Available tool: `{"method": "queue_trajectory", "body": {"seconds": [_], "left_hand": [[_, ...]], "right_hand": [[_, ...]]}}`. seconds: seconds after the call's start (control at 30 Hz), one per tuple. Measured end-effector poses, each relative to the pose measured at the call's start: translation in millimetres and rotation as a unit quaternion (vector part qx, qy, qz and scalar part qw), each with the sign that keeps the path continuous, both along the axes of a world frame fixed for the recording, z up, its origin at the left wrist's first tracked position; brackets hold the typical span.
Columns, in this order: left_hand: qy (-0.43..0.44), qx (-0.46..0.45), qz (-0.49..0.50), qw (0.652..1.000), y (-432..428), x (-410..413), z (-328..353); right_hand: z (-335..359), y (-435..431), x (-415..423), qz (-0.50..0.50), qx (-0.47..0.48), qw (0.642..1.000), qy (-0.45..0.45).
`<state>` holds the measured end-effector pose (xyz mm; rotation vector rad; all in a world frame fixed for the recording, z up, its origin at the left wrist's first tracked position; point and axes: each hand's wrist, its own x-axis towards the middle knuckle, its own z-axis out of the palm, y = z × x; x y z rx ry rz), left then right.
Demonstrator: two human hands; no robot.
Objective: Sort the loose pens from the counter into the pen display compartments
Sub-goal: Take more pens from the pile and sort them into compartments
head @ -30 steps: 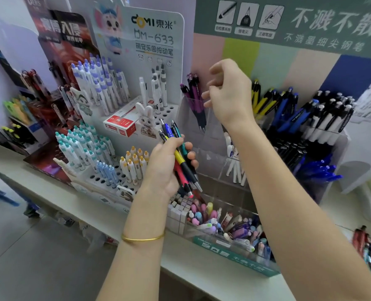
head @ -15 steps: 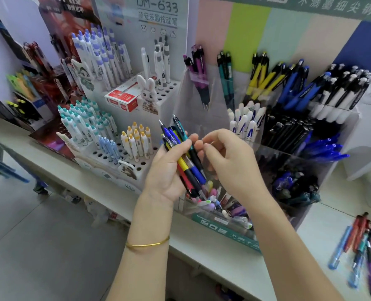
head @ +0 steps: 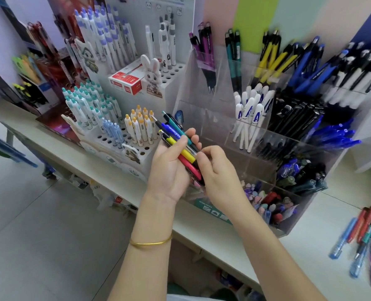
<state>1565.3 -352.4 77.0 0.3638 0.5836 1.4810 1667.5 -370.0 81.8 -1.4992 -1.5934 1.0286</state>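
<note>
Head view. Left hand (head: pixel 169 170) raised in front of the pen display (head: pixel 204 118), fingers clamped round a bundle of pens (head: pixel 181 144), tips fanned up-left. Pens judged light, stiff, smooth plastic, apt to slide against each other; best pinched mid-barrel, one at a time. Right hand (head: pixel 220 178) just beside, fingers curled, tips pinching into the bundle; which pen, cannot tell. More loose pens (head: pixel 367 237) lie on the desk (head: pixel 310 235), far right.

Counter (head: pixel 306 253): white, long.
Right end: loose pens (head: pixel 367 240), heaped.
Middle: clear display (head: pixel 267 135), compartments holding pens.
Left: white holed stand (head: pixel 115 137); just beside it, red stand (head: pixel 56 124).
</note>
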Motion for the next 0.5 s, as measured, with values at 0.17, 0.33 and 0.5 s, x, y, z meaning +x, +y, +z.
{"method": "queue_trajectory", "body": {"seconds": [0.17,0.33,0.5], "left_hand": [[-0.011,0.002,-0.007,1.0,-3,0,-4],[-0.027,0.018,-0.012,0.999,-2,0,-7],[-0.014,0.025,0.009,1.0,-4,6,-6]], "right_hand": [[-5,1,-2,-0.051,-0.045,0.995,0.079],[-7,-2,-2,-0.042,-0.042,0.993,0.104],[-12,-3,-10,-0.059,-0.032,0.992,0.106]]}}
